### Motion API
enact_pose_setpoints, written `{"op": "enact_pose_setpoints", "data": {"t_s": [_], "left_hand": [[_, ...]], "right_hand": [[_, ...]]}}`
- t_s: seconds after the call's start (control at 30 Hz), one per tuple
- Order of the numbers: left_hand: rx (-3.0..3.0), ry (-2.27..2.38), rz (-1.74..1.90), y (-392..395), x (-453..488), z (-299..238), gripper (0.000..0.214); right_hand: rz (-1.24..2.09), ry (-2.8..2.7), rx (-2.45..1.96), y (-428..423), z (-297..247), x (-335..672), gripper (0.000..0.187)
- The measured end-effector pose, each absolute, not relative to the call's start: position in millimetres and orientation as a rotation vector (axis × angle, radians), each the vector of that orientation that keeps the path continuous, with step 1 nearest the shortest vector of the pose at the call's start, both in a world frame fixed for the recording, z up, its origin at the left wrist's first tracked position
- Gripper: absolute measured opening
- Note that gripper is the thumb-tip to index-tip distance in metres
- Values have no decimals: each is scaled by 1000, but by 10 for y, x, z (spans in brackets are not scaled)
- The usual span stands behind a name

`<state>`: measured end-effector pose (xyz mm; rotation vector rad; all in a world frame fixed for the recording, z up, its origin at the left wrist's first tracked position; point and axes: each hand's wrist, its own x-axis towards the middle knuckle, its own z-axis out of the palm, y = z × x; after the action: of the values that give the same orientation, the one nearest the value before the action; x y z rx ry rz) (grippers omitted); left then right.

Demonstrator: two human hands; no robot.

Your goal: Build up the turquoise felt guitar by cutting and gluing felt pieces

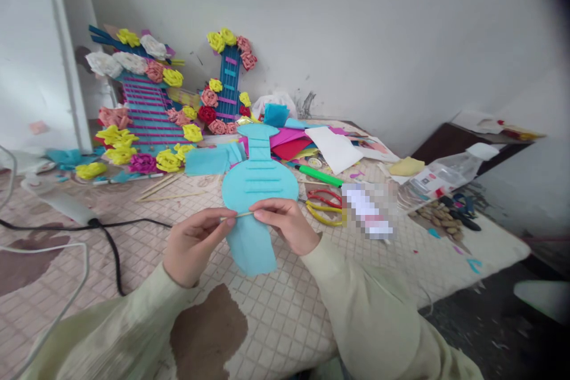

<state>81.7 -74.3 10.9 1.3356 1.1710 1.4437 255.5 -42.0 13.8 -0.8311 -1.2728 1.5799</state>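
My left hand [192, 243] and my right hand [288, 224] pinch the two ends of a short thin wooden stick [244, 214]. Below it, a light blue crepe paper strip [253, 252] hangs or lies toward me; whether it is joined to the stick I cannot tell. Just beyond my fingers lies a light blue vase-shaped cutout [234, 184] with a round body, a narrow neck and a flared top. Raised horizontal ridges cross its body and neck. My fingers and the strip cover its lower edge.
Scissors [324, 218] with red and yellow handles and a green marker [320, 175] lie right of the cutout. A glue gun [62, 199] with a black cord is at left. Flower-covered paper pieces [146, 107] lean behind. A plastic bottle [445, 172] and peanuts [439, 219] sit at right.
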Motion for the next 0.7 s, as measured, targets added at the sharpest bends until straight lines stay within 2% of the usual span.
{"op": "enact_pose_setpoints", "data": {"t_s": [0.4,0.7], "left_hand": [[1475,1189,1480,-797,824,168,9],[1389,1190,1434,-778,841,164,10]], "right_hand": [[1579,-1284,-783,-436,150,2566,17],[1339,-1406,-911,-453,187,2532,19]]}}
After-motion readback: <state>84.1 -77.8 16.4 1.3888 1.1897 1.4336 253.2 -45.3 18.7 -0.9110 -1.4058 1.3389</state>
